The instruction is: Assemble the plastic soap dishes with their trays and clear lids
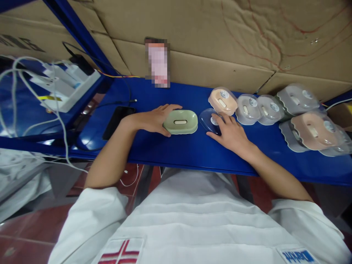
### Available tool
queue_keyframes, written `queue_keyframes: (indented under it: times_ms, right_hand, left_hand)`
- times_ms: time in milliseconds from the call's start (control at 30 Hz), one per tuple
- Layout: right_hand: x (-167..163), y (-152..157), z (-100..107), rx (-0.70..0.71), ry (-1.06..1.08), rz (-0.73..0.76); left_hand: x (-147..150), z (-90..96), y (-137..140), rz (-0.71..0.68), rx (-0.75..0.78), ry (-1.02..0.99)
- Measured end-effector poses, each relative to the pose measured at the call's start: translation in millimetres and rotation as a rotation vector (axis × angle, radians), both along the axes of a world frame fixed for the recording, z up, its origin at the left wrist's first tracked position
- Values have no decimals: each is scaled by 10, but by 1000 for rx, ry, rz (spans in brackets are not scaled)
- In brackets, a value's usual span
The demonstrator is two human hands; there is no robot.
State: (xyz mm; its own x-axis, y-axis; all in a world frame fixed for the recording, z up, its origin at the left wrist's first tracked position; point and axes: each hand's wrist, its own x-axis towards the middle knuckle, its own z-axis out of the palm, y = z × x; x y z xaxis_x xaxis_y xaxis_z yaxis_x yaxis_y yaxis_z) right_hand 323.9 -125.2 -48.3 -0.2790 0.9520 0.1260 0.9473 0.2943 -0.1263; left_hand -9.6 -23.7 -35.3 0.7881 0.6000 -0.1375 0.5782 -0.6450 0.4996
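Observation:
A light green soap dish (184,126) without a cover lies on the blue shelf, a small white oval piece in its middle. My left hand (156,119) grips its left end, thumb on the near side and fingers on the far side. Just to the right is a clear plastic lid (206,120) with a round sticker. My right hand (230,131) holds that lid from above, fingers over its right part, which hides some of the sticker. Lid and dish are apart. Behind my right hand stands a peach soap dish (220,101) under a clear lid.
Grey lidded soap dishes (247,110) stand to the right, with several more stacked (316,130) at the far right. A black phone (118,121) lies left of my left arm. White power strips (66,88) with tangled cables sit at the left. Cardboard (198,66) lines the back.

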Motion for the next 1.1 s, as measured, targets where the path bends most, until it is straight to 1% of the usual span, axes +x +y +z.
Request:
queue_keyframes:
  times_ms: [100,200,267,333,433,500,600,667,767,933,1033,1100]
  right_hand:
    - [106,92,-20,13,184,35]
    - [137,157,-45,77,323,173]
    - [112,158,-71,78,315,302]
    - [66,136,-106,49,266,411]
    - [-15,103,-152,36,203,504]
    - [-63,95,-167,50,164,511]
    - [-117,93,-171,73,94,490]
    - [-139,90,-177,97,62,501]
    - [-160,71,-215,130,47,521]
    - [-188,45,-282,157,43,492]
    - [-150,95,-217,140,37,511]
    - [-72,171,-137,157,35,473]
  left_hand:
    - [-10,-12,51,-10,-11,-40]
    - [61,-59,35,-32,-54,-149]
    - [144,-133,6,-41,-85,-247]
    - [226,-218,-19,-41,-89,-333]
    - [303,-292,-50,-51,-77,-392]
    - [324,-288,-71,-60,-62,-397]
    - [342,-242,-97,-70,1,-380]
    - [355,-219,-101,-81,36,-360]
    - [377,-219,-90,-104,44,-332]
    - [398,-237,-78,-111,52,-322]
    - [390,-234,-67,-102,56,-307]
    - [359,-237,-41,-73,80,-287]
